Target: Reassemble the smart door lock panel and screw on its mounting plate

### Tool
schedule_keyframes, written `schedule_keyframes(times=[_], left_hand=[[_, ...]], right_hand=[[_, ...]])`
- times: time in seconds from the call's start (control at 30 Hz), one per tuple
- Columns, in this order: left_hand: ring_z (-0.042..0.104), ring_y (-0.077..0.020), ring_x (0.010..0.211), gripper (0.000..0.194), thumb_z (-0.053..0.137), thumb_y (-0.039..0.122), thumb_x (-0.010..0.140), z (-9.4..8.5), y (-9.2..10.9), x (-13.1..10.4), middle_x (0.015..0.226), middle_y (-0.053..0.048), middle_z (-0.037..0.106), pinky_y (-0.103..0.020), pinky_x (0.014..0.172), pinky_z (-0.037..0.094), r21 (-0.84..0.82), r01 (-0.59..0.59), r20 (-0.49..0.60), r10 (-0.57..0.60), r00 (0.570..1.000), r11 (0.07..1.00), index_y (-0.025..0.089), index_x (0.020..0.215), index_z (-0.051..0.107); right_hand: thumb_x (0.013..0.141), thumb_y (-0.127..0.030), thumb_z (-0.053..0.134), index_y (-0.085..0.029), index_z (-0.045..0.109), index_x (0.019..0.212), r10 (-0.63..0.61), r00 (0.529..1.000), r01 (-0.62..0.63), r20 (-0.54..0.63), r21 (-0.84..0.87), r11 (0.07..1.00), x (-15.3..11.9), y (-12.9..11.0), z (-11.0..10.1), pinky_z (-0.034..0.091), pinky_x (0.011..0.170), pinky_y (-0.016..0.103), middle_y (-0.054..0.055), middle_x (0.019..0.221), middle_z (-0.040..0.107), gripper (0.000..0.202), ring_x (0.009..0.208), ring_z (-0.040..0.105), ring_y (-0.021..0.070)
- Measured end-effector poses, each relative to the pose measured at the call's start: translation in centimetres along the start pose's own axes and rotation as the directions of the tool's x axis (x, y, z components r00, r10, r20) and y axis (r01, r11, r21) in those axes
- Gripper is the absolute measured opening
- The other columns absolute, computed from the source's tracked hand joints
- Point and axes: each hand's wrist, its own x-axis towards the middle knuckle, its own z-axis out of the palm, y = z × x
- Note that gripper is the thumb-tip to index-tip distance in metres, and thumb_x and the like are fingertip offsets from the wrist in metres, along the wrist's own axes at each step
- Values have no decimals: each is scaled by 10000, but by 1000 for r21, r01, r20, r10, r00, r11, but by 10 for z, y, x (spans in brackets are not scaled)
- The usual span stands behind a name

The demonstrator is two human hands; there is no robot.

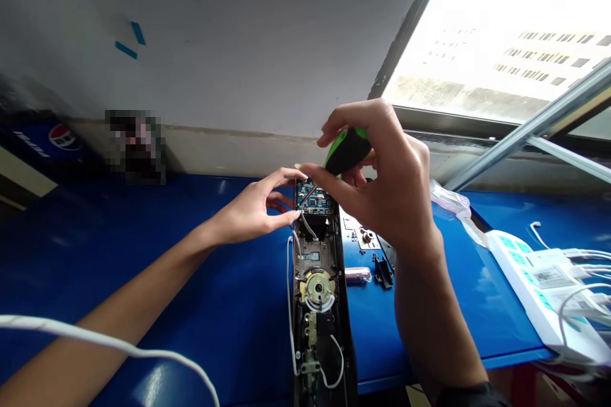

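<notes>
Right, nearest us the long black housing (348, 337) lies open on the blue counter (248, 305), metal mechanism (310, 337) at its lower end, round disc (317, 290) farther up. Just to its right sit a pink cylinder (358, 275) and a black bracket (382, 272). Up at its far end, the circuit board (322, 205)! The left hand (260, 210) is at the housing's left edge there, thumb and forefinger apart; can't tell whether they grip. Over that same end, the right hand's (394, 172) fingers are clamped on a green-and-black screwdriver (347, 151), shaft slanting toward the board. Beyond the housing, the wall (214, 44).
</notes>
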Motion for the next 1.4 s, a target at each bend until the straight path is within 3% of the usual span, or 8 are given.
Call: schedule_keyframes(times=[0.17,0.33,0.47,0.67,0.83,1.03,1.23,1.4], left_hand=[[742,-237,1040,596,771,286,866,-1,-1,-1,1501,-95,569,-481,1004,605,10,11,2,-11,1000,1000,313,1415,540],[742,-252,1054,622,767,312,873,0,-2,-1,1486,-96,586,-483,973,618,39,4,-15,-3,1000,999,327,1443,520],[743,-251,1057,594,770,290,861,-1,-2,0,1505,-104,571,-480,986,612,31,3,-8,-3,1000,1000,308,1409,543],[736,-256,1064,630,777,306,863,-1,-1,0,1504,-101,567,-496,984,614,26,19,-12,-18,1000,999,312,1438,521],[742,-249,1046,601,767,287,864,0,0,0,1514,-95,562,-497,998,607,34,17,-4,-16,1000,999,314,1417,536],[736,-257,1066,592,760,320,880,-1,-1,0,1483,-83,587,-481,979,613,84,6,-9,-5,1000,996,317,1427,531],[580,-306,1326,495,813,332,840,-2,6,-1,1470,-77,567,-462,1118,508,411,-197,-111,264,958,890,276,1309,664],[602,-281,1181,271,809,359,879,5,12,-1,1156,-70,688,-454,1056,510,569,-269,-157,424,892,777,250,1125,772]], right_hand=[[826,-43,615,-312,503,1241,1,1000,-1,-5,15,1000,0,-2,-1,638,760,356,29,1240,697,507,898,719,198],[887,-96,646,-290,531,1158,26,999,-26,35,-3,1000,2,-5,-3,631,747,321,10,1142,714,352,841,709,164],[811,16,629,-266,531,1188,-17,1000,17,-11,34,999,1,-3,-1,609,788,300,-3,1160,683,481,854,675,137],[908,-126,661,-285,528,1177,10,1000,-10,-1,4,1000,0,0,4,615,740,327,3,1116,702,340,838,687,161],[806,15,619,-274,491,1240,-34,999,35,-33,42,998,0,-1,6,613,829,303,-1,1218,678,537,931,696,147],[890,-52,649,-307,505,1156,20,1000,-20,16,15,1000,2,-4,0,633,705,323,-1,1125,725,395,838,719,165],[840,-57,657,-302,544,1093,40,959,10,-281,177,984,1,-1,-1,600,598,356,15,1012,670,370,909,734,221],[827,-138,697,-323,565,1064,44,930,23,-366,179,984,0,6,-8,570,529,383,6,962,668,329,895,758,253]])
